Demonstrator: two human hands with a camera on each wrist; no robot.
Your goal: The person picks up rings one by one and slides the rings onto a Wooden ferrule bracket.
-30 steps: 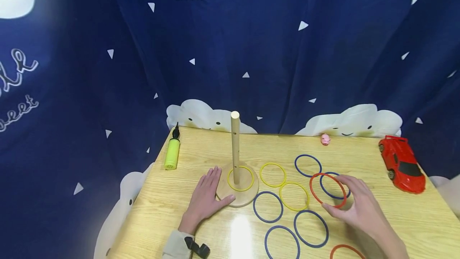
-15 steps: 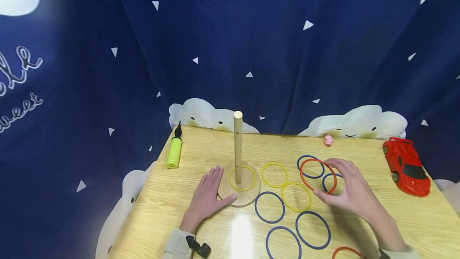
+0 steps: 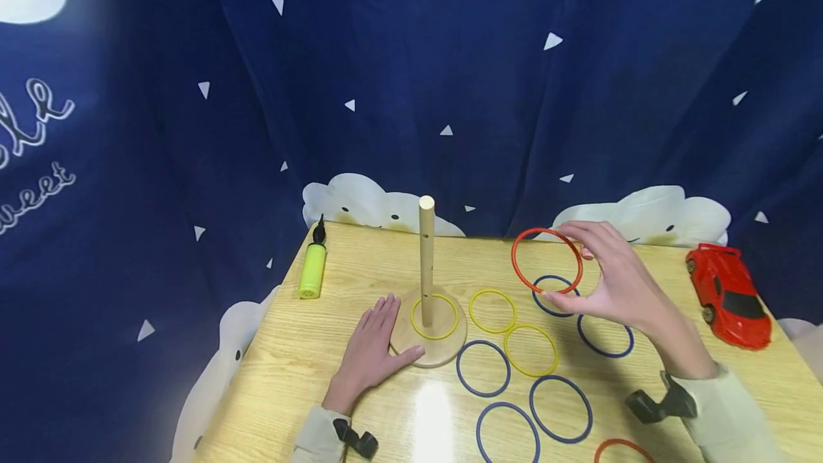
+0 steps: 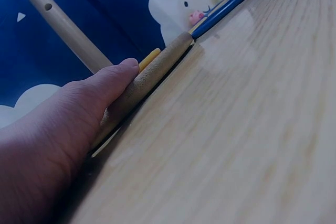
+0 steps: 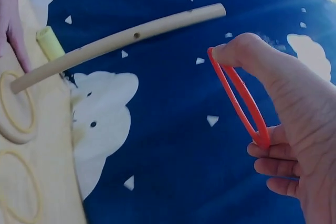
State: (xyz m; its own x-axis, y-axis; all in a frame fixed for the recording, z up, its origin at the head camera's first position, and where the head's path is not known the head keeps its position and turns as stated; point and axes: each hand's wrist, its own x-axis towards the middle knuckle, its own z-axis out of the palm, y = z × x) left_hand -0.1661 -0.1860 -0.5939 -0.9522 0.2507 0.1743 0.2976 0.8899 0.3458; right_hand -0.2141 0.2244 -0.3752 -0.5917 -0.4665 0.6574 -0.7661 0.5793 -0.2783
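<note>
My right hand [image 3: 611, 274] holds a red ring [image 3: 516, 263] raised above the table, thumb and fingers on opposite sides of it. The right wrist view shows this red ring [image 5: 247, 100] nearly edge-on. A wooden peg [image 3: 426, 256] stands upright on a round wooden base [image 3: 434, 356], with a yellow ring [image 3: 457, 320] lying around its foot. At the base's left side rests my left hand [image 3: 369, 356], fingers straight and thumb reaching over the front edge. Up close in the left wrist view, the left thumb [image 4: 113, 80] lies on the base's rim [image 4: 152, 72].
Two yellow rings [image 3: 492, 291] and several blue rings [image 3: 484, 396] lie right of the base. Another red ring [image 3: 624, 441] is at the front edge of view. A green pump [image 3: 313, 270] lies at left, a red toy car [image 3: 729, 299] at right. A blue curtain [image 3: 398, 56] hangs behind.
My right hand has lifted the red ring up and to the left, from over the blue rings toward the table's back edge. The left hand stays at the base.
</note>
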